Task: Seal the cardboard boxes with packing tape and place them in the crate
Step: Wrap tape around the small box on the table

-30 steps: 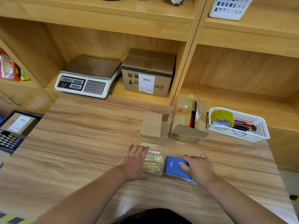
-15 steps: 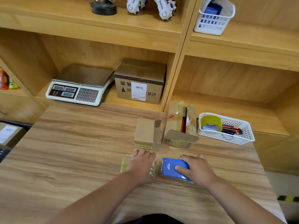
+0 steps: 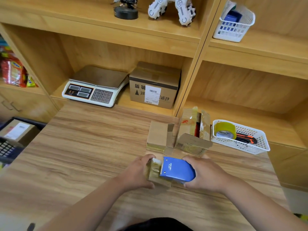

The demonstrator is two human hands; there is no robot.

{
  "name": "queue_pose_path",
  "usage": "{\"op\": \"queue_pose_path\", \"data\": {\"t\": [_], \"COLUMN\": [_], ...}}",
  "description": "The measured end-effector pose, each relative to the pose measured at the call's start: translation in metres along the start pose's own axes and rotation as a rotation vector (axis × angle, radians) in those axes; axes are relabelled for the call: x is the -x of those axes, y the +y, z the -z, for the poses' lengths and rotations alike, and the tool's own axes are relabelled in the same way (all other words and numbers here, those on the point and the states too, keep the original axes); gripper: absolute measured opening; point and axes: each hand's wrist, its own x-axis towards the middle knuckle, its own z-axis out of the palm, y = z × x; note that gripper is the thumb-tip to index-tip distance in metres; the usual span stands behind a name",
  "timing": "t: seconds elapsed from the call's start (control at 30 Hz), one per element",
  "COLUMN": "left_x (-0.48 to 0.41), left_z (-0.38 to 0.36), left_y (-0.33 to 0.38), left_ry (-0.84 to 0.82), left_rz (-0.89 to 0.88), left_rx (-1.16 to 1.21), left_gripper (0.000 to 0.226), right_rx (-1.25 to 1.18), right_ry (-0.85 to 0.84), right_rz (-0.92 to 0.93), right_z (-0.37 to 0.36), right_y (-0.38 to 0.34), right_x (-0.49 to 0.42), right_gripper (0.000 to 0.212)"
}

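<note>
One small box (image 3: 153,175) gets taped at the near side of the desk (image 3: 83,155).
The left hand (image 3: 138,172) grips its left end, steadying it; the right hand (image 3: 205,175) clasps the blue tape dispenser (image 3: 177,169) pressed on top.

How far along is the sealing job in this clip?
Done: one labelled box lies in the crate. In hand: left hand steadies a small box, right hand holds the dispenser on it. Left: a second box and an open box on the table.

Five cardboard boxes (image 3: 154,174) (image 3: 157,134) (image 3: 191,140) (image 3: 155,77) (image 3: 16,130). Two white baskets (image 3: 256,147) (image 3: 233,30). One scale (image 3: 98,77). One blue tape dispenser (image 3: 178,169). One tape roll (image 3: 225,129). Two hands (image 3: 138,172) (image 3: 205,174).
</note>
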Motion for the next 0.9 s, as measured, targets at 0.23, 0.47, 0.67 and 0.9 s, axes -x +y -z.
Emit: {"op": "queue_pose_path", "data": {"t": [0.23,0.47,0.67,0.9], "left_x": [0.017,0.01,0.006,0.003], "left_z": [0.0,-0.003,-0.003,0.001], "left_y": [-0.023,-0.017,-0.023,-0.027], "left_ry": [-0.009,0.019,0.035,0.044], "left_rz": [0.047,-0.087,-0.109,-0.114], "left_rx": [0.031,-0.321,-0.441,-0.46], "left_gripper": [0.105,0.107,0.099,0.099], "right_rx": [0.075,0.115,0.094,0.119], "right_ry": [0.005,0.025,0.018,-0.014], "right_rz": [0.026,0.019,0.018,0.024], "right_z": [-0.014,-0.012,-0.01,-0.001], "right_y": [-0.038,-0.05,-0.045,-0.027], "right_x": [-0.011,-0.016,-0.013,-0.005], "right_gripper": [0.046,0.045,0.047,0.045]}}
